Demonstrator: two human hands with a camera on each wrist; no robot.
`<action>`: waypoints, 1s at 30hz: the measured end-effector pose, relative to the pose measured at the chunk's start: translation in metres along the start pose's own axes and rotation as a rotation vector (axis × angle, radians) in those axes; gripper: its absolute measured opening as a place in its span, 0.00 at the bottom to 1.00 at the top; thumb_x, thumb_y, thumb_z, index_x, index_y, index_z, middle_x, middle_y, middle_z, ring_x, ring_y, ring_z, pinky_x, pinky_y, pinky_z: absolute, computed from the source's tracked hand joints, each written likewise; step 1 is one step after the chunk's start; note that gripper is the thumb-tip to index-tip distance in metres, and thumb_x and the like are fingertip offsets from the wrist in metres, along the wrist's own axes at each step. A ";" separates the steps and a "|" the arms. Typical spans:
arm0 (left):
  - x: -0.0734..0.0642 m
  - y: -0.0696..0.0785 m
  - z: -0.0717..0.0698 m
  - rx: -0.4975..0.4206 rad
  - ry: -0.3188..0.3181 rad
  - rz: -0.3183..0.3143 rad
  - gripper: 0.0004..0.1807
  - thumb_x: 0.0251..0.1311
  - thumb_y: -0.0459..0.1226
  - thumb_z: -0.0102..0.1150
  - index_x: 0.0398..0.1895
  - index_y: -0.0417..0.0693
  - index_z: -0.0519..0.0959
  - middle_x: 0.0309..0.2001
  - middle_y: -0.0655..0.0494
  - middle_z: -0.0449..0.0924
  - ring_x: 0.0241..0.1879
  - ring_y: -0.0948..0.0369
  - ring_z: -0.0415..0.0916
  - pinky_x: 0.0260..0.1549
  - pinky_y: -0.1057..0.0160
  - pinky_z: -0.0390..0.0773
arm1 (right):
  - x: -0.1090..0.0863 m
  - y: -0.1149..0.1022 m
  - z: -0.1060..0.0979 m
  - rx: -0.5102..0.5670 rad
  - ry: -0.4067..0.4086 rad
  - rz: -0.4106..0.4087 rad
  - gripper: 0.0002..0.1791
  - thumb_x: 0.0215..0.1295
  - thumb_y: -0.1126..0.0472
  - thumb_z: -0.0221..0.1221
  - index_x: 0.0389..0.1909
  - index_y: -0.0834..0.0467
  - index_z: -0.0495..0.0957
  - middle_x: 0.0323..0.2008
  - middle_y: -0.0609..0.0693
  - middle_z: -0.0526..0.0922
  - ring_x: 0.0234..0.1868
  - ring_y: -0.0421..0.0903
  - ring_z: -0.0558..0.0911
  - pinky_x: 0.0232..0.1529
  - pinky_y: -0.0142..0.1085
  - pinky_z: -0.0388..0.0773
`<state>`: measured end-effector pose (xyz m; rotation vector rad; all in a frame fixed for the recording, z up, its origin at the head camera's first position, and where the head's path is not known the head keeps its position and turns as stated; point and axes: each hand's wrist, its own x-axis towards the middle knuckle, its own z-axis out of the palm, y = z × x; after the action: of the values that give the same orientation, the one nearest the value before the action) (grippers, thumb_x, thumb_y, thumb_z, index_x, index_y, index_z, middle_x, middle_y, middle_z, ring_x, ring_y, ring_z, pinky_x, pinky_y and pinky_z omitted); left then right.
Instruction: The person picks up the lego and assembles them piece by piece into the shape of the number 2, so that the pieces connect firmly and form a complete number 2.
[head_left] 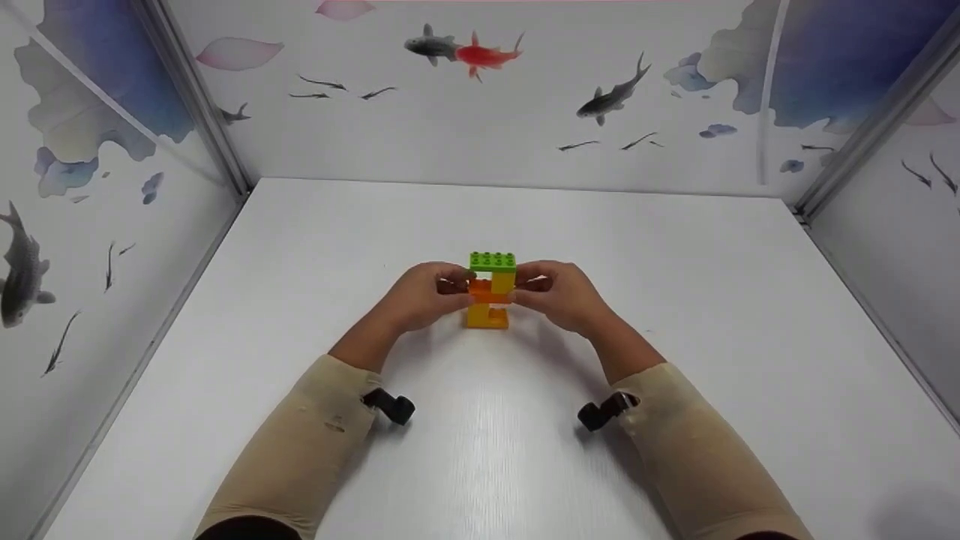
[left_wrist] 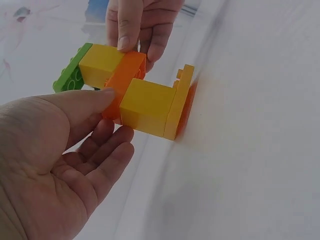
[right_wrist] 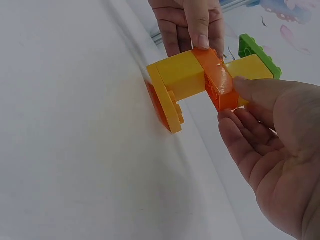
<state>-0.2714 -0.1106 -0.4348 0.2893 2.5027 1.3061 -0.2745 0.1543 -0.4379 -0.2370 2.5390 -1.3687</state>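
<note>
A small tower of toy building bricks stands upright between the two hands. On top is a green studded brick, with a yellow brick under its right part. Below comes an orange brick, then a second yellow brick on the left over a flat yellow-orange base plate. My left hand pinches the left end of the orange brick between thumb and fingers. My right hand pinches its right end likewise. Whether the base touches the table is hard to tell.
The white table extends around the tower. White panels painted with fish and blue blotches rise at the back and sides, with metal posts in the corners. Black camera mounts are strapped to the sleeved forearms.
</note>
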 end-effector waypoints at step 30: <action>0.005 -0.014 0.009 -0.127 -0.095 0.008 0.31 0.76 0.47 0.62 0.80 0.63 0.70 0.77 0.60 0.74 0.77 0.55 0.72 0.77 0.47 0.71 | 0.008 0.016 0.003 0.281 -0.060 0.099 0.30 0.80 0.53 0.61 0.78 0.54 0.71 0.75 0.49 0.77 0.70 0.46 0.82 0.71 0.42 0.79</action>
<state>-0.2735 -0.1101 -0.4518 0.3239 2.3318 1.4127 -0.2815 0.1590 -0.4537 -0.0965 2.2438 -1.6296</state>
